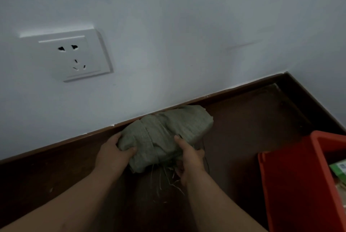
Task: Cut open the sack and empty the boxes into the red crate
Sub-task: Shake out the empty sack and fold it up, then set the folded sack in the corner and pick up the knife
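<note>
A crumpled grey-green woven sack (168,130) lies on the dark brown floor against the skirting board, loose frayed threads hanging from its near edge. My left hand (114,153) grips its left end, thumb on top. My right hand (191,158) holds its lower right part, fingers tucked under the fabric. The red crate (292,185) stands at the lower right. Inside it a green and white box (339,172) shows at the frame's edge. What the sack holds is hidden.
A white wall rises right behind the sack, with a white power socket (74,55) at the left. The dark brown skirting (234,89) runs along the wall and turns at a corner at the upper right. Bare floor lies between sack and crate.
</note>
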Demonstrator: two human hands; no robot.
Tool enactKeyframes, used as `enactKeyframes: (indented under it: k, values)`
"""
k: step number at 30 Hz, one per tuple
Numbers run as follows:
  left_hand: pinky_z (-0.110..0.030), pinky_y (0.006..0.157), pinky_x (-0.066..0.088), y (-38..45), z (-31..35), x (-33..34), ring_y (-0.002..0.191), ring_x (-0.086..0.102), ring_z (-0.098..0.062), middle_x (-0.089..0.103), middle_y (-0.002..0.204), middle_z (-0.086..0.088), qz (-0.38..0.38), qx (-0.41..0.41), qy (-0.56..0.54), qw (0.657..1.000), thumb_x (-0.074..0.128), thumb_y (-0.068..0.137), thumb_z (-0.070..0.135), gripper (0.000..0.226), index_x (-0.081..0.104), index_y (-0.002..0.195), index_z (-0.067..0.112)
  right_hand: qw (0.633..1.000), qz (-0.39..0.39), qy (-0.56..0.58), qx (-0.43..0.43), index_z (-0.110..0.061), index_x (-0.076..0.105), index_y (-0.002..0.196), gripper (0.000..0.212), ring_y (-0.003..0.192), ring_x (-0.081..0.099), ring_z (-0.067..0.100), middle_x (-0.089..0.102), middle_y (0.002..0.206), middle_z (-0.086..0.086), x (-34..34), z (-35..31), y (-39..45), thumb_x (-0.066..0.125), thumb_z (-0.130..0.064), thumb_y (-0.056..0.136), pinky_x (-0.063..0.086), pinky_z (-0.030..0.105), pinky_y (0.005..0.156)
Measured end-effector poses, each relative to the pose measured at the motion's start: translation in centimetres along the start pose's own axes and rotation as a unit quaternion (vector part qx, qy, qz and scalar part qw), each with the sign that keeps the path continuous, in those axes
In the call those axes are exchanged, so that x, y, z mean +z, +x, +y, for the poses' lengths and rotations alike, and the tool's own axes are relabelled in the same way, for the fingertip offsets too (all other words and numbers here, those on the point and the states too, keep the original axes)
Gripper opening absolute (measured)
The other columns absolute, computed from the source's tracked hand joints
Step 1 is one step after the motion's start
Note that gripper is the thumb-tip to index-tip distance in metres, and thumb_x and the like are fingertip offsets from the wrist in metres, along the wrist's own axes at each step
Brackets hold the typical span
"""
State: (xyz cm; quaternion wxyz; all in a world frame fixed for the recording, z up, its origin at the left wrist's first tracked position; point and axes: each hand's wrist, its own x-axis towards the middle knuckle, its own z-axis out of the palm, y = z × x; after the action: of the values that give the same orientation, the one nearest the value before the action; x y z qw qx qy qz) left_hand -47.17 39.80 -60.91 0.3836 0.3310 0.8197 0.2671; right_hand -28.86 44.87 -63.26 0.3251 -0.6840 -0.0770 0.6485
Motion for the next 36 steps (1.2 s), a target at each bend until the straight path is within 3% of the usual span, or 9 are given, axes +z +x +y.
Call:
enactKeyframes:
  k: [4,7,10,14,18,25,28,33,36]
  values:
    - [-0.032,0.089,0.046,0.5,0.8,-0.4,0.111,0.06,-0.028,0.064,0.122,-0.011,0.048,0.054,0.043,0.996,0.075,0.078,0.017,0.059,0.053,0.132,0.012,0.998,0.011,0.004,-0.059,-0.027,0.026,0.14,0.082,0.114,0.056,0.033,0.05,0.133,0.012,0.5,-0.7,0.5,0.078,-0.02,0.077,0.051,0.051,0.098]
    - [-0.037,0.096,0.045,1.2,0.4,-0.3,0.117,0.055,-0.033,0.061,0.126,-0.017,-0.005,0.035,0.086,0.996,0.073,0.079,0.019,0.063,0.048,0.137,0.016,0.999,-0.022,-0.021,-0.04,-0.02,0.027,0.141,0.076,0.109,0.054,0.03,0.047,0.136,0.013,0.5,-0.9,0.9,0.073,-0.012,0.081,0.052,0.049,0.094]
    - [-0.039,0.104,0.037,0.7,0.1,-0.4,0.129,0.04,-0.036,0.05,0.135,-0.021,-0.039,-0.027,0.1,0.994,0.067,0.074,0.041,0.078,0.035,0.144,0.033,0.997,-0.071,-0.014,0.004,-0.016,0.029,0.143,0.071,0.108,0.057,0.028,0.051,0.136,0.012,-0.7,-0.9,0.2,0.07,-0.011,0.085,0.054,0.04,0.078]
    - [-0.049,0.114,0.021,-0.6,1.5,-0.6,0.14,0.021,-0.041,0.022,0.154,-0.018,0.018,-0.058,0.134,0.989,0.056,0.059,0.063,0.097,0.026,0.148,0.039,0.996,-0.067,-0.052,0.013,-0.019,0.029,0.142,0.073,0.093,0.059,0.02,0.053,0.126,0.006,-1.7,-1.8,-1.4,0.071,-0.022,0.083,0.047,0.032,0.062]
    - [-0.061,0.112,0.019,-1.3,3.7,-0.5,0.142,0.016,-0.041,0.019,0.157,-0.01,0.062,-0.018,0.2,0.978,0.064,0.076,0.06,0.085,0.026,0.148,0.038,0.995,-0.055,-0.082,0.0,-0.016,0.028,0.144,0.075,0.097,0.055,0.022,0.051,0.13,0.011,-2.4,-3.6,-2.6,0.07,-0.023,0.082,0.049,0.034,0.076]
    - [-0.057,0.112,0.026,-2.8,7.1,0.9,0.14,0.026,-0.04,0.028,0.154,-0.012,0.066,0.048,0.244,0.966,0.064,0.076,0.06,0.081,0.032,0.146,0.033,0.987,-0.033,-0.151,-0.035,-0.008,0.038,0.135,0.058,0.107,0.056,0.029,0.053,0.128,0.015,-4.6,-6.4,-4.9,0.064,-0.021,0.085,0.051,0.037,0.085]
    - [-0.056,0.112,0.028,-4.0,8.6,1.7,0.139,0.027,-0.041,0.026,0.154,-0.012,0.049,0.057,0.257,0.964,0.062,0.077,0.06,0.081,0.031,0.147,0.032,0.983,-0.033,-0.178,-0.044,-0.008,0.046,0.128,0.049,0.104,0.058,0.028,0.057,0.121,0.011,-6.0,-7.7,-6.7,0.062,-0.024,0.085,0.049,0.033,0.074]
    - [-0.05,0.113,0.023,-6.7,11.3,3.4,0.14,0.023,-0.042,0.025,0.153,-0.018,0.011,0.078,0.259,0.963,0.063,0.082,0.053,0.077,0.031,0.148,0.026,0.974,-0.043,-0.214,-0.054,-0.006,0.054,0.124,0.034,0.074,0.051,0.014,0.058,0.112,0.012,-9.6,-10.4,-11.3,0.057,-0.017,0.092,0.047,0.037,0.082]
    - [-0.05,0.113,0.024,-8.8,12.7,4.3,0.14,0.025,-0.039,0.029,0.152,-0.019,-0.012,0.097,0.275,0.956,0.063,0.082,0.05,0.077,0.033,0.147,0.022,0.971,-0.048,-0.228,-0.045,0.003,0.057,0.123,0.034,0.074,0.049,0.019,0.06,0.092,0.012,-12.1,-11.6,-14.2,0.054,-0.014,0.093,0.046,0.038,0.08]
